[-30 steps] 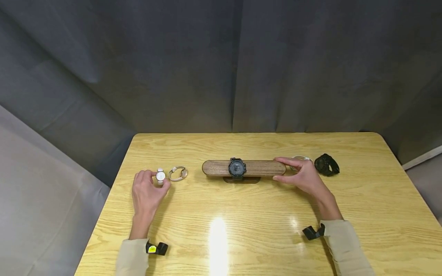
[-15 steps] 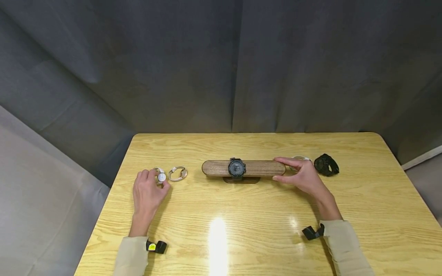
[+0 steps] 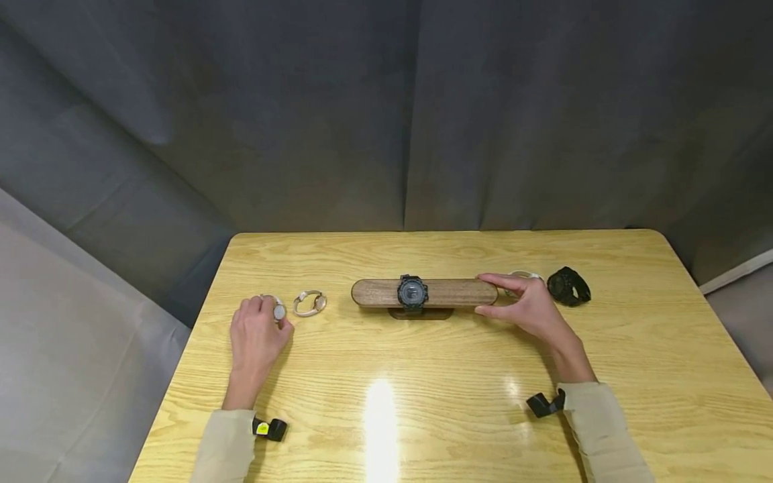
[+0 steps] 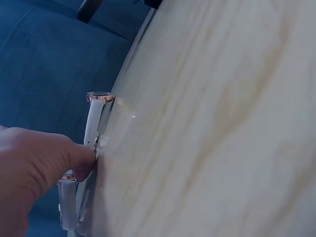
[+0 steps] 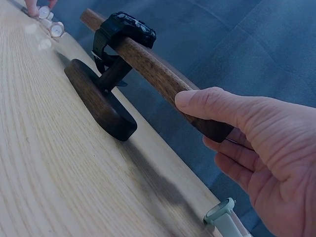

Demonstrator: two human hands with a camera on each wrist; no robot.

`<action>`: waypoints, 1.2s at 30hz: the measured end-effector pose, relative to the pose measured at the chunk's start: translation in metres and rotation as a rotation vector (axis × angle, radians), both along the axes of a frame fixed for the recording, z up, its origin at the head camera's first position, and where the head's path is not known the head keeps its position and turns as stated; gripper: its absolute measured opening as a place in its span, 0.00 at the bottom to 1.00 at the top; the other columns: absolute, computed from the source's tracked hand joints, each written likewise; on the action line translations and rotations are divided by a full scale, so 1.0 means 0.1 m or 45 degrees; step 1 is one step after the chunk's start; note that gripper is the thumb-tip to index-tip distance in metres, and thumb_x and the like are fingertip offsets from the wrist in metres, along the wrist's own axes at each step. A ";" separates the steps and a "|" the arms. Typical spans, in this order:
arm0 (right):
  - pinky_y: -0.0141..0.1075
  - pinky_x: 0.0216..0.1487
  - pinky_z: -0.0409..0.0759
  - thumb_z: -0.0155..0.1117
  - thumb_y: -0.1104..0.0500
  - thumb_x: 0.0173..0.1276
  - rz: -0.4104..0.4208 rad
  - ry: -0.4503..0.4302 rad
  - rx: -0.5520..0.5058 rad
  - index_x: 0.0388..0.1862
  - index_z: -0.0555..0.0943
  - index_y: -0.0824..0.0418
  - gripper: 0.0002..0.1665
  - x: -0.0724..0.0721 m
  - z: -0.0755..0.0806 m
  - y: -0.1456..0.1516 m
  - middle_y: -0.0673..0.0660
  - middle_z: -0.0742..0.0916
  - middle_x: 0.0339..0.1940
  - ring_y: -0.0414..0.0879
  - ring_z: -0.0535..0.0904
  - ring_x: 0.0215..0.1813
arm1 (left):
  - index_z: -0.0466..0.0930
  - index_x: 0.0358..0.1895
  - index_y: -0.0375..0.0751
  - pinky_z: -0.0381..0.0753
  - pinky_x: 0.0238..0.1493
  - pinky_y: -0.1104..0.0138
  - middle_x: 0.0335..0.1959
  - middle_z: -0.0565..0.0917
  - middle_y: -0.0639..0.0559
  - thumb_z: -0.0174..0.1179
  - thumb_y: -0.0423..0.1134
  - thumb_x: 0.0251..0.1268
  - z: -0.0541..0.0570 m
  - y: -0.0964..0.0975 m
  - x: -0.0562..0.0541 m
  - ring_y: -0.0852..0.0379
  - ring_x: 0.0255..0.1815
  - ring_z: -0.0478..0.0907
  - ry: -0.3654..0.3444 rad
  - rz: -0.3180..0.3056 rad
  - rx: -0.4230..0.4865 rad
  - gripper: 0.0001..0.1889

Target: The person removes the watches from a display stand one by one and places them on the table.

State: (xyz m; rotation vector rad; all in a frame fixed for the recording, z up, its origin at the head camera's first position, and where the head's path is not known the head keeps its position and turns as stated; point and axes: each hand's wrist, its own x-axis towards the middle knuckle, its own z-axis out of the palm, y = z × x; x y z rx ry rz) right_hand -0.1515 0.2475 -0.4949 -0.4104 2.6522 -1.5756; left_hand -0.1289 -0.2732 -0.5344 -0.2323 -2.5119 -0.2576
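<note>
My left hand point(image 3: 255, 335) is low over the table at the left, its thumb and fingers pinching a white wristwatch point(image 3: 279, 312) whose dial partly shows. Just right of it lies a second white-strapped wristwatch point(image 3: 310, 304), its rose-gold case point(image 4: 100, 96) seen edge-on in the left wrist view. My right hand point(image 3: 531, 310) grips the right end of a dark wooden watch stand point(image 3: 371, 293), thumb on the near side and fingers on the far side. A black digital wristwatch point(image 3: 413, 293) is strapped round the middle of the stand's bar, which rests on a post and oval base point(image 5: 101, 106).
Behind my right hand lies a pale green wristwatch point(image 5: 226, 217), mostly hidden in the head view. A black wristwatch point(image 3: 568, 286) lies farther right. Grey curtains point(image 3: 326, 121) hang behind the wooden table point(image 3: 459, 402).
The white wristwatch in my left hand has turned and tipped, with less of its dial facing up now. My right hand stays at the end of the stand.
</note>
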 end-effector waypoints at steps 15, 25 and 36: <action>0.37 0.24 0.72 0.84 0.57 0.59 0.002 -0.018 -0.038 0.67 0.84 0.52 0.35 -0.01 -0.02 0.01 0.58 0.85 0.66 0.53 0.80 0.51 | 0.83 0.33 0.31 0.79 0.29 0.50 0.27 0.82 0.36 0.73 0.28 0.43 0.10 0.02 0.01 0.36 0.29 0.78 -0.117 0.081 0.017 0.12; 0.38 0.19 0.70 0.84 0.55 0.59 0.012 -0.001 -0.043 0.65 0.85 0.50 0.34 -0.01 -0.02 0.02 0.58 0.86 0.65 0.46 0.82 0.43 | 0.85 0.51 0.24 0.81 0.35 0.48 0.34 0.85 0.33 0.74 0.37 0.55 0.23 0.25 0.08 0.36 0.34 0.79 -0.155 0.093 0.203 0.23; 0.39 0.20 0.70 0.84 0.53 0.59 0.010 0.007 -0.030 0.65 0.86 0.50 0.34 -0.03 -0.02 0.02 0.57 0.86 0.65 0.41 0.81 0.54 | 0.83 0.59 0.27 0.68 0.23 0.66 0.24 0.76 0.45 0.68 0.33 0.62 0.33 0.65 0.13 0.53 0.28 0.67 -0.158 -0.058 0.542 0.22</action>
